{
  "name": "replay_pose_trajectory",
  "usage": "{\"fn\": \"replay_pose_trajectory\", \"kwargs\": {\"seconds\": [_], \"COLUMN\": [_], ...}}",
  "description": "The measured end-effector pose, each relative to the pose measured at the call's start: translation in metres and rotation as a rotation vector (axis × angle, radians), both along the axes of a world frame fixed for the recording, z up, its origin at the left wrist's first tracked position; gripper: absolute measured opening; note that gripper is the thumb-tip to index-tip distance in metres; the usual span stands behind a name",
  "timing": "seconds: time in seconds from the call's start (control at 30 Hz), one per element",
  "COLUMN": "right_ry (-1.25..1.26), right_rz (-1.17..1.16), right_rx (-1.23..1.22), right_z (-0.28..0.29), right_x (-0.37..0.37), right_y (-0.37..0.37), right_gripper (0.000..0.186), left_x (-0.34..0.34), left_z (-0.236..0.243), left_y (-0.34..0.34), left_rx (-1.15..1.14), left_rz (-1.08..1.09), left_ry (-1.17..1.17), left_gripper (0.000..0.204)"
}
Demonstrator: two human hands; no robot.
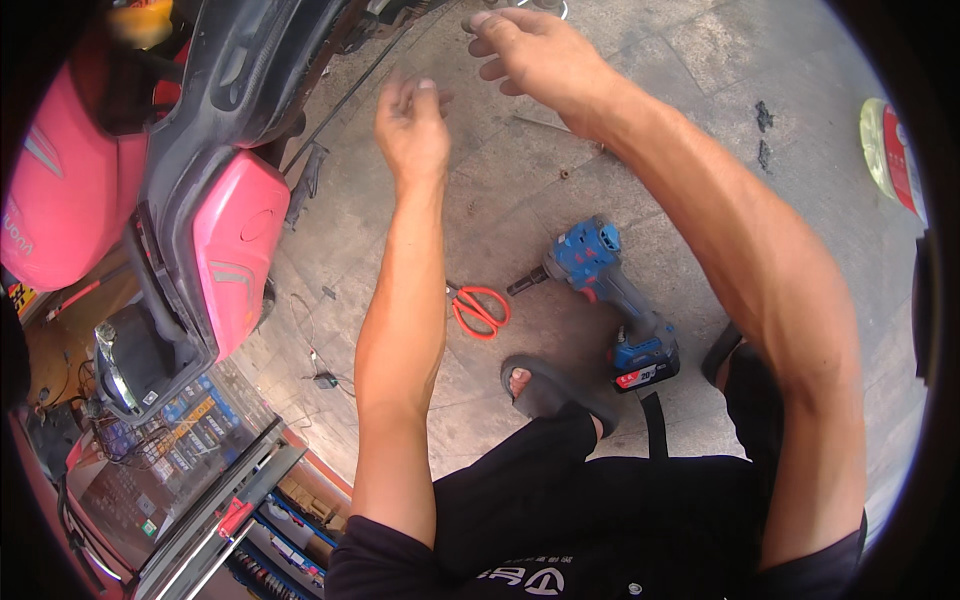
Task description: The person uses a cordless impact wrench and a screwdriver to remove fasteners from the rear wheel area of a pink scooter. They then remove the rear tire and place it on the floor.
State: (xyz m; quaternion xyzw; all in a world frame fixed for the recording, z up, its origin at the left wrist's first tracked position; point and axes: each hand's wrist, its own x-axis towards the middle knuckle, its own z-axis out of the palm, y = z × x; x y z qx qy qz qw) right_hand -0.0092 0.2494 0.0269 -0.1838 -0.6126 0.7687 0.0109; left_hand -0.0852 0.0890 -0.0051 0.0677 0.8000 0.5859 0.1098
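Observation:
My left hand is raised beside the black underside of a scooter, its fingers smeared by motion, so their grip is hidden. Farther out, my right hand has its thumb and forefinger pinched together at the top edge. A small dark thing shows at those fingertips, too small to name. The scooter's black body and pink side panel stand to the left. On the floor between my arms lie a blue cordless impact wrench and red-handled scissors.
A small nut-like piece and a thin metal rod lie on the tiled floor. A thin cable trails near the scooter. At lower left stands a glass display case. A clear container with a red label is at far right.

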Motion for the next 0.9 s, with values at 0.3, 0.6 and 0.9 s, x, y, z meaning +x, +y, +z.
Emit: {"fn": "replay_pose_trajectory", "kwargs": {"seconds": [0.3,0.6,0.9], "right_ry": [-0.323,-0.198,-0.171], "right_rz": [0.78,0.66,0.593], "right_rx": [0.773,0.964,1.084], "right_z": [0.024,0.039,0.002], "right_x": [0.085,0.093,0.021], "right_y": [0.078,0.129,0.17], "right_gripper": [0.041,0.037,0.043], "left_x": [-0.03,-0.023,-0.004], "left_z": [0.018,0.007,0.029], "left_y": [0.043,0.032,0.007], "left_rx": [0.781,0.482,0.013], "left_rz": [0.141,0.185,-0.016], "left_ry": [-0.596,-0.634,-0.581], "left_gripper": [0.047,0.057,0.076]}}
